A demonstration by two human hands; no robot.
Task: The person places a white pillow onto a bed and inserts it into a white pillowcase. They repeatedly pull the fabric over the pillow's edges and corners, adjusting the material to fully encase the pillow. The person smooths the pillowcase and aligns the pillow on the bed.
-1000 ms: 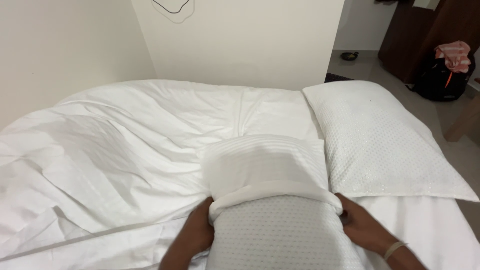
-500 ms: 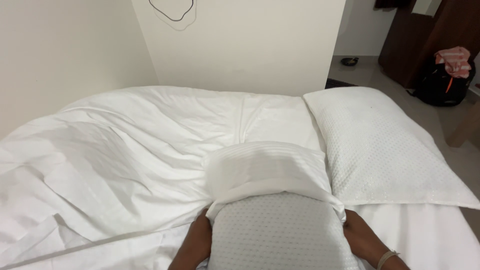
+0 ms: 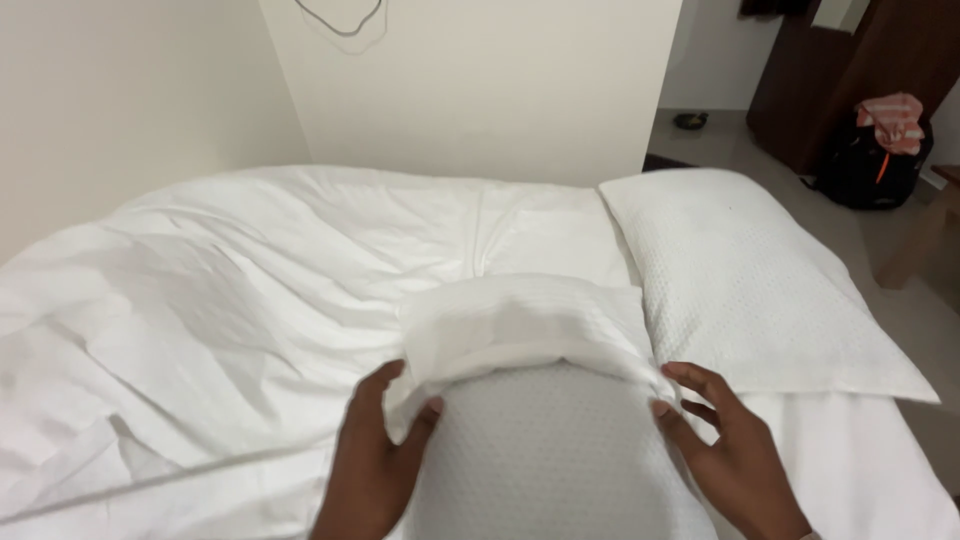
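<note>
Nearest: grey dotted pillow (image 3: 560, 450) lay lengthwise on bed, white pillowcase (image 3: 520, 325) bunched over far end. Left hand (image 3: 375, 460) pinched case's left edge, fingers closed on cloth; right hand (image 3: 725, 450) gripped right edge likewise. Judged mid-casing; next probably called for even pull toward body. Beyond: second pillow (image 3: 740, 280), rumpled duvet (image 3: 250, 290), dark backpack (image 3: 875, 160).

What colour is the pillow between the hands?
Grey with tiny dots, the pillow shows best in the head view.
</note>
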